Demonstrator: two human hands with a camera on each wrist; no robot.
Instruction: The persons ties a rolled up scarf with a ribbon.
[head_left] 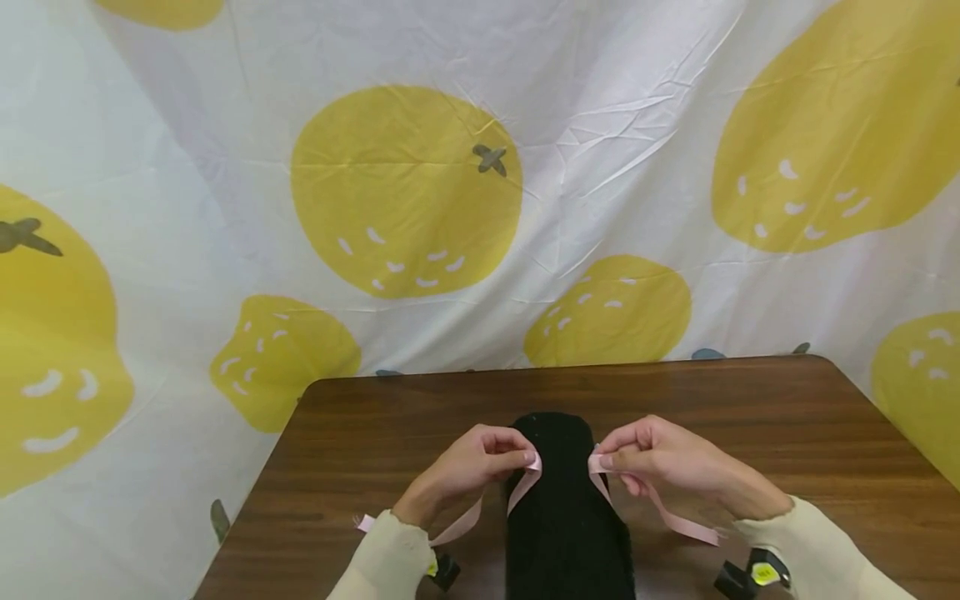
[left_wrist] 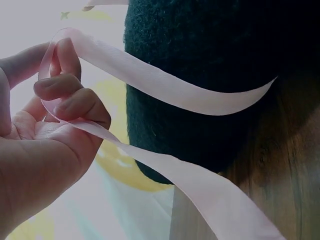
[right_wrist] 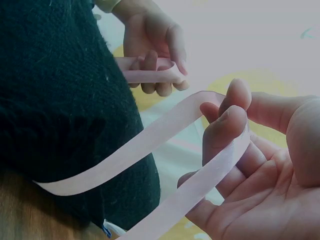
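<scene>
A dark, fuzzy fabric-covered object (head_left: 566, 525), long with a rounded far end, lies on the table between both hands. Its exact kind is not clear. My left hand (head_left: 480, 454) pinches a loop of pink ribbon (left_wrist: 165, 92) over the object's left edge. At the right edge, my right hand (head_left: 663, 457) pinches another loop of the ribbon (right_wrist: 150, 140) between thumb and fingers. From each loop one strand runs down the object's side towards its underside, where it is hidden. The loose tails hang outward to the table on either side.
The brown wooden table (head_left: 390, 417) has rounded far corners. Behind it hangs a white cloth (head_left: 600, 167) printed with yellow fruit. A small white and blue bit (right_wrist: 112, 227) shows at the object's lower edge. Dark wrist devices (head_left: 750, 573) sit by the sleeves.
</scene>
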